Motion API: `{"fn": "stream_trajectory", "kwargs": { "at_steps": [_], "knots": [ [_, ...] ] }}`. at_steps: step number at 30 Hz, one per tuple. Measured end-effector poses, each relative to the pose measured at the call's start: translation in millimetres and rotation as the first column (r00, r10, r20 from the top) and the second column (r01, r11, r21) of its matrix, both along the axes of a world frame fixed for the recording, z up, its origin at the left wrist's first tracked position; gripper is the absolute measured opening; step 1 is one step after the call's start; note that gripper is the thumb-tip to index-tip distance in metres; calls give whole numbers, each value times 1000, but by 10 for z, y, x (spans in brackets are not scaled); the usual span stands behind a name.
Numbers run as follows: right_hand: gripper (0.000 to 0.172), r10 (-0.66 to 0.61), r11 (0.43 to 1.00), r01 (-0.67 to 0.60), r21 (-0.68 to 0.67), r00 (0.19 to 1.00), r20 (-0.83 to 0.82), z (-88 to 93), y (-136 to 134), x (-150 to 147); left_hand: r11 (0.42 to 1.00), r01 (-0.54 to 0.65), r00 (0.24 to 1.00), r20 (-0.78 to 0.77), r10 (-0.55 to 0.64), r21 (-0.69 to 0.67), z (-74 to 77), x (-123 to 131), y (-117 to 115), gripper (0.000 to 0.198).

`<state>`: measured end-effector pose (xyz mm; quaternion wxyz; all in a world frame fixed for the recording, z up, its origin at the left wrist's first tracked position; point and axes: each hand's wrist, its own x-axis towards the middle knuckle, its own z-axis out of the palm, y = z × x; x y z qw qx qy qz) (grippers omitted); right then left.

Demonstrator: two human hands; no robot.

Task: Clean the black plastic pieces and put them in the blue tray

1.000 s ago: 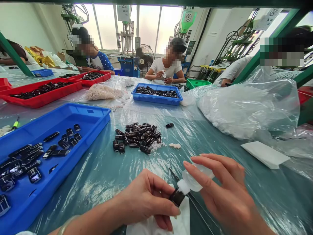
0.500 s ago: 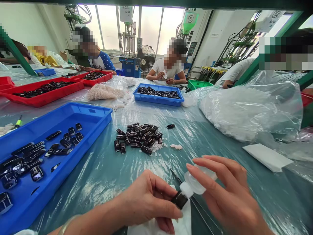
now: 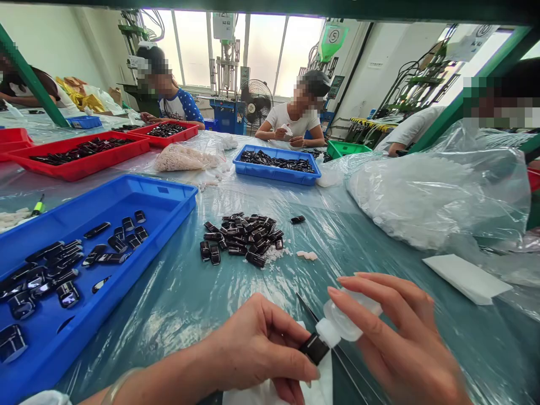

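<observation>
Between its thumb and fingers, my left hand (image 3: 270,349) pinches a glossy black rectangular piece (image 3: 314,349). My right hand (image 3: 400,337) is wrapped round a translucent white squeeze bottle (image 3: 346,320), tilted so that its white cap end meets the far end of the black piece. Whether the two press together or only overlap, I cannot tell. Below the hands lie a pair of metal tweezers (image 3: 352,368) and a white cloth or tissue (image 3: 323,382). A heap of similar black pieces (image 3: 244,236) sits beyond my hands, with small white bits (image 3: 276,253) at its edge.
A large blue tray (image 3: 169,211) with scattered black pieces stands at left. Farther back are red trays (image 3: 84,169) and another blue tray (image 3: 276,175), all filled. At right lie a clear bag of white parts (image 3: 434,197) and a folded white sheet (image 3: 468,278). Several people sit around the table.
The whole view has shifted slightly, with objects appearing a little farther right. Both hands keep their grips, and the bottle stays at the black piece's end.
</observation>
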<state>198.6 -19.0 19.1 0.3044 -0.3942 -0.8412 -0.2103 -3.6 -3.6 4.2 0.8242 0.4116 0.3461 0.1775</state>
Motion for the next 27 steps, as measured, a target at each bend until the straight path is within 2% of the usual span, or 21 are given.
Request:
{"fn": "stream_trajectory", "kwargs": {
  "at_steps": [20, 27],
  "knots": [
    [35, 9, 1000, -10, -18, 1000, -15, -27, -7, 4, 1000, 4, 1000, -1, -4, -2, -2, -14, 5, 15],
    [32, -6, 1000, 7, 26, 999, -39, 17, -8, -26, 1000, 6, 1000, -13, -6, 13, -2, -23, -2, 12]
  ]
}}
